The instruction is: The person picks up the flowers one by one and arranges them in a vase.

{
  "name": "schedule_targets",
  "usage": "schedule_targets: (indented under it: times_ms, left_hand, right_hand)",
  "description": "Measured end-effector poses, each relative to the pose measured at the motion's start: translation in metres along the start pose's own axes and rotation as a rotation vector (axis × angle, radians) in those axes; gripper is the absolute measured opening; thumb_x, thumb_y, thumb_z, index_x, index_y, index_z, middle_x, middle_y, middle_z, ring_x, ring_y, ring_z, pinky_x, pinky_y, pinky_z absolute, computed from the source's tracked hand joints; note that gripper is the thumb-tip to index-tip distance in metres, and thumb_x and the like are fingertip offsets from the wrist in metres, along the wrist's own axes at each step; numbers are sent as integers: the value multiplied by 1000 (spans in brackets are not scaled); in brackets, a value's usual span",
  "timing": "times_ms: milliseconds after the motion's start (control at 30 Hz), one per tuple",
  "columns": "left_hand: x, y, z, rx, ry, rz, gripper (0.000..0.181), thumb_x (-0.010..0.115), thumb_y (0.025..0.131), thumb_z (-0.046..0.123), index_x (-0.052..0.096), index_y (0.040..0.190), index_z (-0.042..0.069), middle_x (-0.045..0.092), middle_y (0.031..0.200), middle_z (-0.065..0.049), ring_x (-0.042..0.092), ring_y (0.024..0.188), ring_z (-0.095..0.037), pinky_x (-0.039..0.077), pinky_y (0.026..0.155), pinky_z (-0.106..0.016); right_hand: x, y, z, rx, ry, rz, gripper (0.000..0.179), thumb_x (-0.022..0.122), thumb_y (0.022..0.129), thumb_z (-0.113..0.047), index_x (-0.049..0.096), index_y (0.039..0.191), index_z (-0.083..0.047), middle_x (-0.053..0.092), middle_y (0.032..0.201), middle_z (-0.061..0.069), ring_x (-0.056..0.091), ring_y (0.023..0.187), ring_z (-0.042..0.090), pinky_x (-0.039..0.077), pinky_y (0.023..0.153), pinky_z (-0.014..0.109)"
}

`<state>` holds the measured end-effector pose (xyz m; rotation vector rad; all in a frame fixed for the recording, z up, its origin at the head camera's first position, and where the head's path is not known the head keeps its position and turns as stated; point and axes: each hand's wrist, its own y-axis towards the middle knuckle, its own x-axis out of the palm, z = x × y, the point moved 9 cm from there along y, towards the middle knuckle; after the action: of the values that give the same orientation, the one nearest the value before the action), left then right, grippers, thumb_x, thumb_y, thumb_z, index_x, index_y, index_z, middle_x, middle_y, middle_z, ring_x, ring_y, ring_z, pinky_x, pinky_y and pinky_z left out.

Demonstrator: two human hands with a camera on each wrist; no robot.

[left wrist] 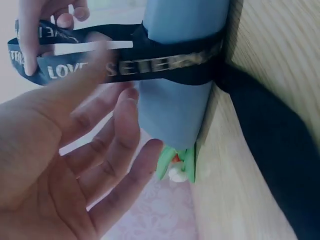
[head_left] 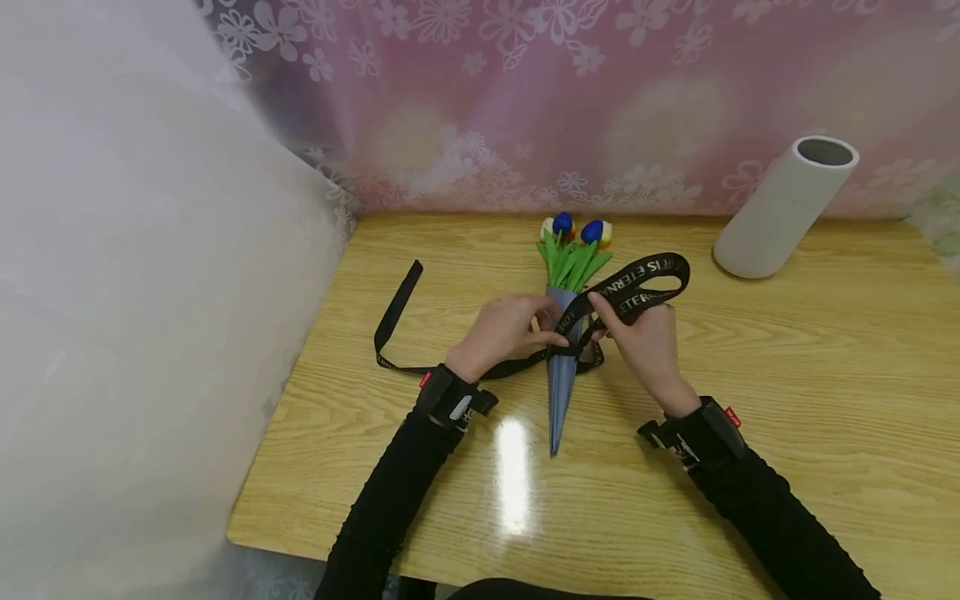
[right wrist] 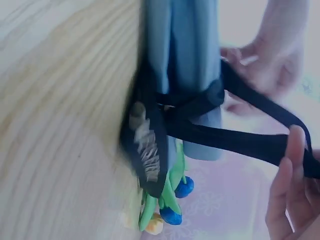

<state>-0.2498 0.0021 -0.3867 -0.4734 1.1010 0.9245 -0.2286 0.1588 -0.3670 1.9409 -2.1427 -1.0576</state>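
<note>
Pink floral cloth (head_left: 525,108): hangs along the far edge, patterned with white flowers.
Wooden table (head_left: 840,358): spreads beneath your work, a bright patch of light reflected near its front.
White vase (head_left: 780,217): stands to the right at the far edge, well apart from your hands.
Black sleeves (head_left: 393,479): run up to your wrists, a dark strap worn at each.
Black ribbon (head_left: 637,273): circles the paper cone and rises in a loop to its right, pale lettering showing "LOVE" and "ETER"; a long tail runs left over the tabletop, its end bent toward the far edge.
Blue-gray paper cone (head_left: 562,400): lies on the table between your hands, narrow tip toward you, ribbon around its upper part.
Right hand (head_left: 648,346): your thumb and fingers close narrowly on the ribbon, pinching the loop beside the cone.
Left hand (head_left: 506,329): your fingers are loosely bent and well spread at the cone's left side; your blurred thumb crosses the ribbon, though whether it presses there you cannot tell.
Green leaves (head_left: 570,258): fan from the cone's wide mouth.
Tulips (head_left: 592,231): blue and white heads cluster beyond them.
</note>
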Motion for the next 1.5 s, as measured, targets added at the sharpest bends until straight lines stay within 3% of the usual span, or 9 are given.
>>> schedule_targets:
  times_ms: [133,300,433,633,933,1100,1200,1333,1500]
  left_hand:
    - [1,-1,-2,-4,-3,-14,20,69,98,33,74,107,16,76,94,0,66,70,-10,49,58,-22]
    - [-19,-1,11,89,-87,167,19,68,99,28,73,111,14,77,96,0,71,76,-9,52,64,-19]
    - [-31,-3,24,172,-173,266,23,70,98,25,70,115,10,77,98,-1,73,81,-11,55,70,-20]
    - [-21,1,30,186,-130,233,22,71,97,27,69,114,13,74,95,2,69,80,-8,51,67,-17]
    - [19,7,35,157,-22,61,16,65,101,34,71,105,19,70,95,8,64,80,-1,49,66,-16]
    - [28,5,36,141,29,23,20,72,96,34,71,108,18,68,100,5,65,85,-4,50,68,-17]
    - [35,3,35,130,56,-18,24,75,93,33,72,110,17,65,105,2,64,87,-8,51,70,-18]
    - [40,2,30,92,40,-46,21,76,93,29,73,108,15,61,104,-1,61,86,-11,50,70,-20]
    - [39,3,26,66,50,-49,16,75,94,28,74,103,14,60,99,-2,59,83,-12,50,69,-20]
  right_hand:
    - [0,-1,4,58,17,-24,20,69,99,-18,76,92,0,66,58,13,59,48,9,39,49,17]
    - [25,-8,8,2,-130,-239,21,77,93,-24,73,85,-4,66,65,5,59,55,13,44,55,26]
    - [31,-10,3,-73,-129,-285,12,75,93,-12,72,85,-4,67,65,3,58,53,11,45,53,24]
    - [-10,-3,11,51,-32,-69,21,63,102,-17,74,102,1,72,78,15,60,49,0,45,48,14]
    - [-91,2,20,49,189,303,18,58,104,-11,70,110,1,65,97,-2,57,60,1,49,56,14]
    - [-120,0,23,4,18,371,15,59,103,-17,69,105,-6,58,87,-4,48,68,6,35,66,20]
    - [-127,-3,28,23,-299,317,27,57,104,-22,65,97,2,54,81,10,48,65,24,32,59,31]
    - [-122,-10,42,38,-715,95,43,54,106,-27,55,80,7,49,67,22,47,54,43,26,41,44]
    - [-106,-30,82,177,-845,-292,65,47,108,-38,39,48,-12,26,43,1,33,36,24,14,41,30]
